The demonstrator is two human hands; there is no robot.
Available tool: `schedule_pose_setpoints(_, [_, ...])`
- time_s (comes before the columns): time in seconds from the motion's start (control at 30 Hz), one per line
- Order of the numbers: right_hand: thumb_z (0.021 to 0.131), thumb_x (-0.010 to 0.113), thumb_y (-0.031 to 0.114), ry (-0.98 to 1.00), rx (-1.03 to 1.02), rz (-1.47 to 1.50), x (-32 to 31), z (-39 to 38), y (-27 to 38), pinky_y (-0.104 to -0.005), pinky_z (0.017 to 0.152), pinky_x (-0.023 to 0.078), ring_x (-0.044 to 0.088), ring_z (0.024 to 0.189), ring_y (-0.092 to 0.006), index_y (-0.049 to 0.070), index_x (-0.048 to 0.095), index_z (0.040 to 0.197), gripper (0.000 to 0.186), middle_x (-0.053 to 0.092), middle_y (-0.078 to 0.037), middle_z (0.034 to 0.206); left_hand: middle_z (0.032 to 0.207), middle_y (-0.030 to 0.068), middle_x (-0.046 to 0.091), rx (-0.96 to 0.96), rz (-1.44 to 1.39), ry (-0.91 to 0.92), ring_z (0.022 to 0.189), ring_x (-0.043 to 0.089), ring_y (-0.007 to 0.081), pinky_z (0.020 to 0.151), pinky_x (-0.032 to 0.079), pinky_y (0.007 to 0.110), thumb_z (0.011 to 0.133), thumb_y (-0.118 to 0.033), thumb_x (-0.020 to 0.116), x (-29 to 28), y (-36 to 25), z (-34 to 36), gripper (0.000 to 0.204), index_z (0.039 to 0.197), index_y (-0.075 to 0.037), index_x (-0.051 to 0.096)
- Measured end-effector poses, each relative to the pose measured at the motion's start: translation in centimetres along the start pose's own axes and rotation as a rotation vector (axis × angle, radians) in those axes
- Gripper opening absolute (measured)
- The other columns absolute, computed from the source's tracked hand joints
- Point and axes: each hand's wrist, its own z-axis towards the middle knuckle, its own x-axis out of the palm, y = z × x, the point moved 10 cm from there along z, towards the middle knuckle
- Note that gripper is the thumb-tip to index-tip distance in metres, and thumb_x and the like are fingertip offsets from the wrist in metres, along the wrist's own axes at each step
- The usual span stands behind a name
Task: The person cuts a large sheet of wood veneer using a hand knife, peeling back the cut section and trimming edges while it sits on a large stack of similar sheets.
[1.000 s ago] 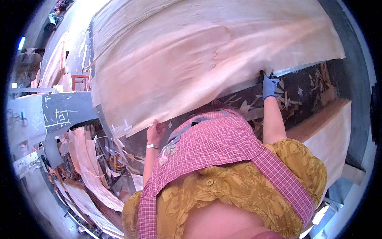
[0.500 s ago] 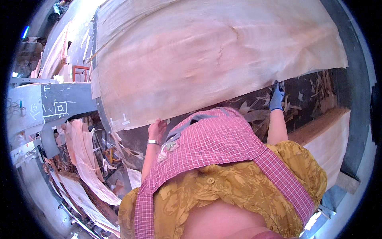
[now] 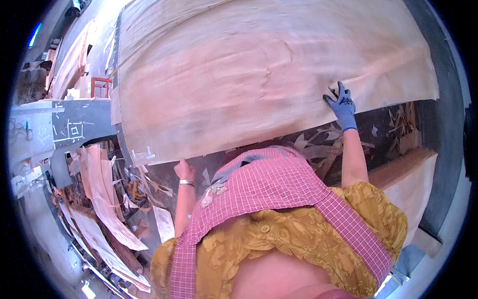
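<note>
A large, thin wood veneer sheet [image 3: 214,89], pale pink-tan with a ragged crack in it, spreads across the table. My bare left hand [image 3: 184,171], with a metal band at the wrist, is closed at the sheet's near left edge; its fingertips are partly hidden there. Farther right, my right hand [image 3: 343,105] wears a blue-grey glove with dark fingertips. It rests on top of the sheet near the front edge, fingers spread and nothing in them.
Torn veneer scraps [image 3: 318,144] lie on the dark surface between my body and the sheet. A veneer stack [image 3: 398,172] sits at my right. Long veneer strips [image 3: 107,194] and debris are heaped at lower left, below a grey table [image 3: 84,122] with white tape marks.
My right hand has moved from the sheet's front edge up onto its surface, fingers spreading. My left hand has shifted slightly left and nearer me, its fingers curling in.
</note>
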Motion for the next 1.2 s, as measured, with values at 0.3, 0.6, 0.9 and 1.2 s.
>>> schedule_pose_setpoints(0.3, [0.073, 0.068, 0.059, 0.062, -0.03, 0.045, 0.8, 0.3, -0.2, -0.0448, 0.083, 0.051, 0.058, 0.106, -0.0363, 0.015, 0.035, 0.14, 0.086, 0.05, -0.021, 0.124, 0.14, 0.0187, 0.038, 1.399, 0.832, 0.137, 0.132, 0.033, 0.0345, 0.109, 0.025, 0.049, 0.085, -0.032, 0.061, 19.5, -17.5, -20.1, 0.06, 0.137, -0.011, 0.04])
schedule_pose_setpoints(0.6, [0.084, 0.061, 0.013, -0.145, -0.475, 0.288, -3.1, 0.0, 9.6, -0.0436, 0.08, 0.048, 0.057, 0.093, -0.0383, 0.001, 0.054, 0.112, 0.031, 0.055, -0.021, 0.105, 0.149, 0.0131, 0.028, 1.496, 0.806, 0.17, 0.14, 0.022, 0.0311, 0.113, 0.016, 0.05, 0.087, -0.037, 0.058, 28.5, -18.6, -20.5, 0.073, 0.147, -0.009, 0.025])
schedule_pose_setpoints(0.9, [0.093, 0.049, 0.026, 0.251, -0.969, 0.033, 8.0, -4.0, 31.8, -0.0488, 0.052, 0.047, 0.062, 0.059, -0.0369, 0.007, 0.046, 0.101, 0.021, 0.061, -0.018, 0.065, 0.142, 0.0137, 0.04, 1.28, 0.762, -0.007, 0.128, 0.039, 0.0327, 0.104, 0.032, 0.046, 0.089, -0.028, 0.056, 25.4, -19.4, -16.7, 0.057, 0.139, -0.005, 0.038])
schedule_pose_setpoints(1.2, [0.092, 0.047, 0.021, 0.444, -1.095, -0.21, 14.8, -8.7, 39.4, -0.0519, 0.054, 0.051, 0.07, 0.071, -0.0327, 0.006, 0.045, 0.112, 0.026, 0.069, -0.018, 0.083, 0.128, 0.0075, 0.053, 1.169, 0.598, -0.232, 0.111, 0.052, 0.0269, 0.092, 0.042, 0.042, 0.087, -0.017, 0.055, 23.9, -19.2, -15.2, 0.04, 0.127, -0.01, 0.054])
